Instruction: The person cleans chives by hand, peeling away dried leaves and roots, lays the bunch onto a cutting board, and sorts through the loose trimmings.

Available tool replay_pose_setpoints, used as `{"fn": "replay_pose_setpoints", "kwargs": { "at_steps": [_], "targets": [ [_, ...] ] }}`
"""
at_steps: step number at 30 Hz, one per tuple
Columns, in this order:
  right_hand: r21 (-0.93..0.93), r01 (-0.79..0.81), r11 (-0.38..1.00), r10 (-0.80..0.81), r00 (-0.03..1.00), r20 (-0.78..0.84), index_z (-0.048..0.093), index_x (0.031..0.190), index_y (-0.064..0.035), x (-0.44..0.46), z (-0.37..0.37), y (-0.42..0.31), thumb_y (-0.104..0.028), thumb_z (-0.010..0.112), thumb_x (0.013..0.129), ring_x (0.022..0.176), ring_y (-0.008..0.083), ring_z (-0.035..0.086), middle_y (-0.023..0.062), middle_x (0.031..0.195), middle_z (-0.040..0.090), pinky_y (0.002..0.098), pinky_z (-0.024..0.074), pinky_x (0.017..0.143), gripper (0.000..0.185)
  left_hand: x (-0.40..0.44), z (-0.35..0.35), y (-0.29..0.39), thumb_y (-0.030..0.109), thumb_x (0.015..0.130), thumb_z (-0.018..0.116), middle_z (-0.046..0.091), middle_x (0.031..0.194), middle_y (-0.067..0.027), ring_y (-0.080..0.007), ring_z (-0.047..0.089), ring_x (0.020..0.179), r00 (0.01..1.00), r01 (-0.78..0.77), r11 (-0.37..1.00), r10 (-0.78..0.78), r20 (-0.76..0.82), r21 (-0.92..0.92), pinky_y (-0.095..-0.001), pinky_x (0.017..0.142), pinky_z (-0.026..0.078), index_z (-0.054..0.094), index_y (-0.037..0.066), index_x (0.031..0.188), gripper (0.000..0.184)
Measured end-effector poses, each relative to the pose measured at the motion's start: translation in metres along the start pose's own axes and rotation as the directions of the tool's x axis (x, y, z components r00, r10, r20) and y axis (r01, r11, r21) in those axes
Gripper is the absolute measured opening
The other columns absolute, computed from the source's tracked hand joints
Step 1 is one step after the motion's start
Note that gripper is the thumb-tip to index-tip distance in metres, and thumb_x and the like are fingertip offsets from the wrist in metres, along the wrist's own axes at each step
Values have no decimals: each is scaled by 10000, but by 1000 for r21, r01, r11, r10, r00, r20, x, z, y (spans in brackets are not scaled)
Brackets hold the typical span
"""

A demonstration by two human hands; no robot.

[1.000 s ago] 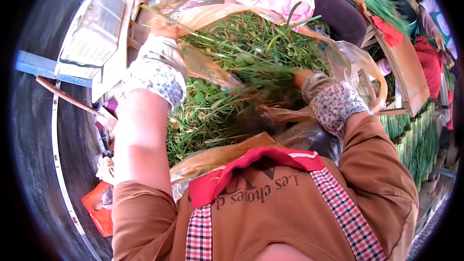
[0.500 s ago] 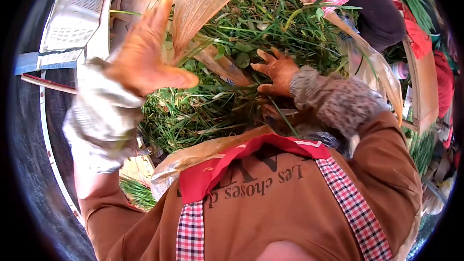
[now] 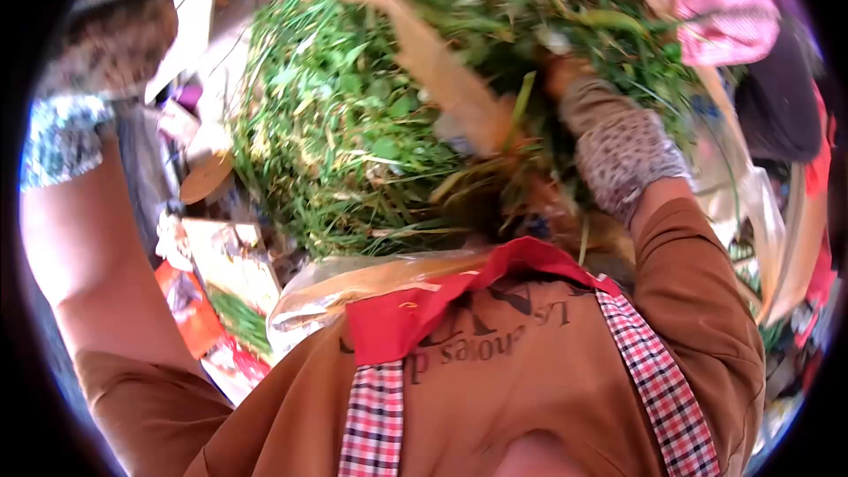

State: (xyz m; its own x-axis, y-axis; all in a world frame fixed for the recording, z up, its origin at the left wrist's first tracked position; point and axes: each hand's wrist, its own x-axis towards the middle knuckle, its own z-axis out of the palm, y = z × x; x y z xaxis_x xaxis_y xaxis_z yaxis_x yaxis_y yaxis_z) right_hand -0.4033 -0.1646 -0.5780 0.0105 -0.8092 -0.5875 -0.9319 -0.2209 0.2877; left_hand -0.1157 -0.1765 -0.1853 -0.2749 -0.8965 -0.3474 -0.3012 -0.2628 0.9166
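Observation:
My right hand [image 3: 565,75], in an orange glove, reaches into a big heap of long green leaves [image 3: 344,124]. Its fingers are sunk among the leaves and blurred, so their grip is hidden. A spotted sleeve cover [image 3: 627,155] wraps that forearm. The heap lies in a large translucent plastic bag [image 3: 415,44], with one strip of its film crossing over the greens close to my right hand. At the far left, my left arm reaches out with a pale patterned sleeve cover [image 3: 66,146] on it; the hand itself is out of sight.
Beside the bag on the left lie a round brown disc [image 3: 207,178], a light board [image 3: 231,256] and an orange-red packet [image 3: 190,309]. At upper right, a person's pink checked clothing [image 3: 707,0] and dark-clad leg [image 3: 777,115] border the heap.
My left hand has swung from above the heap out to the far left, out of view. My right hand has moved farther into the leaves. The view has shifted.

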Motion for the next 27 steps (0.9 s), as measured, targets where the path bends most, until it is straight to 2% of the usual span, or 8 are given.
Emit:
{"fn": "replay_pose_setpoints", "kwargs": {
  "at_steps": [3, 8, 13, 15, 17, 19, 23, 27],
  "targets": [
    [302, -92, 949, 164, 961, -222, 334, 1266, 47, 66, 12, 55, -97, 369, 828, 776, 245, 592, 165, 955, 565, 341, 484, 668, 462, -11, -4, -5, 152, 693, 613, 582, 977, -115, -252, 556, 888, 1000, -3, 997, 5, -23, 72, -364, 840, 412, 523, 69, 1079, 405],
    [196, -18, 980, 19, 1000, -3, 332, 1313, -280, 2, -70, 44, -172, 521, 773, 1247, 282, 308, 148, 1407, 181, 409, 369, 942, 583, -33, -27, -40, 157, 705, 591, 580, 985, -124, -265, 549, 901, 993, -69, 985, 84, -89, 156, -363, 847, 406, 521, 77, 1087, 397],
    [460, 207, 864, -138, 974, -179, 481, 1203, -128, -134, -156, 27, -143, 512, 811, 1063, 260, 517, 143, 1227, 477, 334, 423, 877, 394, -67, -64, -99, 163, 716, 568, 577, 993, -133, -278, 542, 914, 961, -93, 965, 152, -233, 247, -361, 853, 400, 518, 85, 1095, 389],
    [778, 541, 318, -285, 838, -466, 533, 1118, -60, -189, -171, -6, -197, 492, 834, 929, 266, 585, 117, 1057, 589, 341, 434, 855, 318, -76, -74, -133, 165, 721, 559, 576, 997, -136, -283, 539, 920, 943, -62, 961, 145, -300, 270, -361, 856, 397, 517, 88, 1098, 387],
    [835, 508, -214, -520, 664, -537, 511, 1138, -32, -227, -186, -63, -253, 474, 852, 1000, 277, 541, 145, 1104, 551, 350, 396, 900, 364, -80, -77, -178, 167, 726, 549, 575, 1000, -140, -289, 537, 925, 930, 21, 960, 83, -357, 278, -360, 859, 395, 516, 91, 1101, 384],
    [612, 784, 102, -422, 591, -688, 448, 1215, -44, -194, -172, -125, -343, 462, 860, 1132, 294, 443, 182, 1217, 463, 354, 319, 971, 464, -79, -71, -231, 169, 730, 540, 574, 1003, -143, -294, 534, 930, 913, 136, 951, -11, -409, 279, -360, 861, 392, 515, 95, 1104, 382],
    [684, 96, 723, -4, 991, -135, 220, 1289, 95, -83, -121, -186, -602, 592, 662, 1199, 319, 360, 273, 1276, 358, 325, 286, 989, 1009, -78, -45, -347, 173, 740, 522, 571, 1010, -150, -305, 528, 941, 832, 455, 848, -298, -468, 270, -359, 866, 387, 513, 101, 1110, 378],
    [759, -127, 639, -83, 969, 233, 122, 1286, 143, -33, -71, -170, -639, 718, 464, 1199, 306, 365, 246, 1283, 361, 305, 285, 992, 1282, -96, -22, -449, 178, 749, 504, 569, 1016, -157, -315, 522, 951, 674, 722, 642, -570, -470, 256, -358, 872, 382, 510, 107, 1116, 374]
  ]
}}
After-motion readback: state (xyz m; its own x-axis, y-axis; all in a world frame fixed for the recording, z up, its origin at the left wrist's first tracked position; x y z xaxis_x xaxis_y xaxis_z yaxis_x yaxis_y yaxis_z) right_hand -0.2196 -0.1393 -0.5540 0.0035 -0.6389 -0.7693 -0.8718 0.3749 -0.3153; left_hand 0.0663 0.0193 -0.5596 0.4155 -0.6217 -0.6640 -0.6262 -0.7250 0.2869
